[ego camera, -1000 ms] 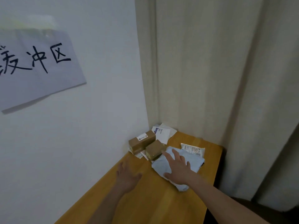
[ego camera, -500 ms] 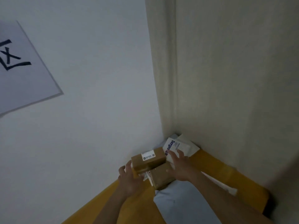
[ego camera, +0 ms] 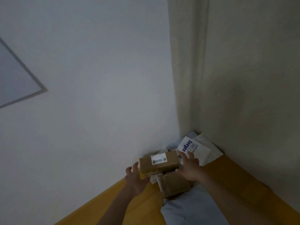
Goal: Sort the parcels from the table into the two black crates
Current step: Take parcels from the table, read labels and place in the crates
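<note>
A brown cardboard box with a white label lies on top of the parcel pile in the table's far corner. My left hand is at its left end and my right hand at its right end, fingers straight and spread, touching the box from both sides. Just below it lies a second brown box wrapped in tape. A pale grey mailer bag lies under my right forearm. A white bag with blue print sits behind the boxes. The black crates are out of view.
The yellow wooden table stands in a corner, with a white wall on the left and a beige curtain at the back right. A paper sheet hangs on the wall at the left.
Both hands have left the grey mailer and the tabletop and closed in on the two ends of the labelled brown box. The view has tilted up and come nearer the corner.
</note>
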`<action>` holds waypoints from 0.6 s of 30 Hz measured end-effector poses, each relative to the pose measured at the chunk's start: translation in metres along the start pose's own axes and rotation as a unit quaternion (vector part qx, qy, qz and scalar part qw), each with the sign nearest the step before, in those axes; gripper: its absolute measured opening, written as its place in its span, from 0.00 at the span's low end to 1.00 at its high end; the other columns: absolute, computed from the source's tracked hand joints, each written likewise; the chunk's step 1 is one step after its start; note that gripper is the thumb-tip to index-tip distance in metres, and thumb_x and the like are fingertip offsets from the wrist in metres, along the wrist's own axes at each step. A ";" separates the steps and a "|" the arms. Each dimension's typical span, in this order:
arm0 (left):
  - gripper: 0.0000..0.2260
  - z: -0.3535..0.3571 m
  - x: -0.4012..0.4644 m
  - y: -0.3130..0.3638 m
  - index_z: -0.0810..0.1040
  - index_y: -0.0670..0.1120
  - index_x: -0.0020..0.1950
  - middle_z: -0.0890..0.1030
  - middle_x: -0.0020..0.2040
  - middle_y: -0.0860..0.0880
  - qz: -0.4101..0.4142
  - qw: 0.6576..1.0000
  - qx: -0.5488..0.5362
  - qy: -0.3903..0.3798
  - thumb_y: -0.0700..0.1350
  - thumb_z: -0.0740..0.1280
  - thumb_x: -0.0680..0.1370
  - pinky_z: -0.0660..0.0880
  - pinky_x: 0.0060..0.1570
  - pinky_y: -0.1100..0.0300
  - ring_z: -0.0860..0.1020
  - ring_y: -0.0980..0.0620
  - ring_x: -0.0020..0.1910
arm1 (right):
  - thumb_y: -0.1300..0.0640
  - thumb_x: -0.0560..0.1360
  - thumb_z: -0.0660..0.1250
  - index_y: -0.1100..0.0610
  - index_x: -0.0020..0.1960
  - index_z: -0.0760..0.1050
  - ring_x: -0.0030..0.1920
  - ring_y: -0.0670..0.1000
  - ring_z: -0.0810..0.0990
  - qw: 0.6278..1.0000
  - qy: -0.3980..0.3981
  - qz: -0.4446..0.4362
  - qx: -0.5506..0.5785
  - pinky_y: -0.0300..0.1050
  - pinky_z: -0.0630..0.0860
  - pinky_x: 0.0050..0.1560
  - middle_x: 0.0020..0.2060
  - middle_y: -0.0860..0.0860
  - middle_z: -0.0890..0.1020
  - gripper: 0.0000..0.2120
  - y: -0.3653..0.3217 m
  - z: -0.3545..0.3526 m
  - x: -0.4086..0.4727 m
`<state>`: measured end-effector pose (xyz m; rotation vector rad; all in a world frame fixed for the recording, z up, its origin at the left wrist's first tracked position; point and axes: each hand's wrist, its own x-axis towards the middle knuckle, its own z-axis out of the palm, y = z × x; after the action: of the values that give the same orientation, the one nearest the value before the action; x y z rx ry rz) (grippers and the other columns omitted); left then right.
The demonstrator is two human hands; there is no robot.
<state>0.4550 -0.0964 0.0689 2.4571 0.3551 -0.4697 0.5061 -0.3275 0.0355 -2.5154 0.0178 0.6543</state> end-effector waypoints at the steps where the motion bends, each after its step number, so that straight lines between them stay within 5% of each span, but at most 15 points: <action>1: 0.38 0.001 0.007 -0.001 0.48 0.48 0.79 0.53 0.75 0.41 -0.005 1.000 -0.008 -0.002 0.55 0.67 0.78 0.63 0.71 0.49 0.61 0.39 0.74 | 0.45 0.79 0.64 0.42 0.79 0.43 0.76 0.63 0.52 1.000 -0.005 0.001 0.002 0.63 0.57 0.74 0.78 0.55 0.43 0.38 0.000 0.000 0.007; 7: 0.33 0.012 0.046 -0.003 0.47 0.45 0.79 0.56 0.76 0.44 0.011 0.999 0.002 -0.038 0.50 0.63 0.81 0.61 0.70 0.57 0.57 0.43 0.75 | 0.48 0.80 0.63 0.44 0.80 0.41 0.75 0.65 0.53 0.999 -0.038 0.009 0.012 0.59 0.59 0.74 0.78 0.57 0.42 0.38 0.006 0.011 0.045; 12: 0.28 0.022 0.073 -0.008 0.60 0.49 0.72 0.65 0.70 0.51 0.001 0.994 -0.103 -0.037 0.52 0.68 0.78 0.64 0.68 0.55 0.63 0.46 0.73 | 0.50 0.81 0.63 0.45 0.79 0.34 0.76 0.63 0.57 0.997 -0.059 0.010 0.048 0.54 0.59 0.75 0.78 0.59 0.44 0.42 0.012 0.030 0.066; 15: 0.31 0.024 0.083 -0.010 0.54 0.41 0.77 0.66 0.72 0.45 -0.066 0.975 -0.203 -0.059 0.43 0.67 0.80 0.68 0.56 0.64 0.68 0.51 0.65 | 0.54 0.80 0.64 0.48 0.79 0.33 0.74 0.58 0.61 0.995 -0.057 0.006 0.081 0.52 0.61 0.74 0.77 0.59 0.52 0.43 0.013 0.037 0.073; 18: 0.38 0.023 0.089 -0.016 0.45 0.44 0.80 0.58 0.79 0.45 -0.106 0.952 -0.273 -0.092 0.48 0.67 0.80 0.66 0.66 0.54 0.63 0.46 0.74 | 0.57 0.80 0.65 0.53 0.80 0.38 0.74 0.55 0.62 0.994 -0.040 0.003 0.102 0.47 0.60 0.73 0.76 0.56 0.60 0.41 0.007 0.034 0.076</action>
<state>0.5243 -0.0858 0.0066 1.8324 0.5862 -0.5931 0.5572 -0.3074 -0.0278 -2.2927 0.0589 0.7185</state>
